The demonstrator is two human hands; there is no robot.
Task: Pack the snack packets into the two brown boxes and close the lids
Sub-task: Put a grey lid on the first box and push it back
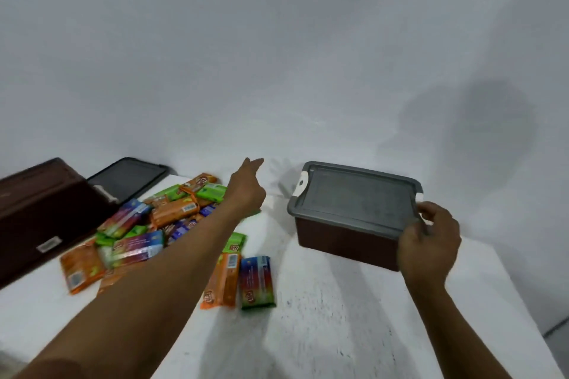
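A brown box [345,240] with a grey lid [354,197] on it stands at the right of the white table. My right hand [428,240] grips the lid's near right corner at a white clasp. My left hand [246,188] reaches out above the far end of the packet pile, fingers extended toward the box's left side, holding nothing. A pile of orange, green and rainbow-coloured snack packets [147,224] lies at the left centre. A second brown box [43,209] stands at the far left, its dark lid [126,178] lying behind it.
The white table [338,317] has its right edge close to the lidded box. An orange packet [221,280] and a rainbow packet [257,281] lie apart from the pile near the centre. A plain white wall runs behind.
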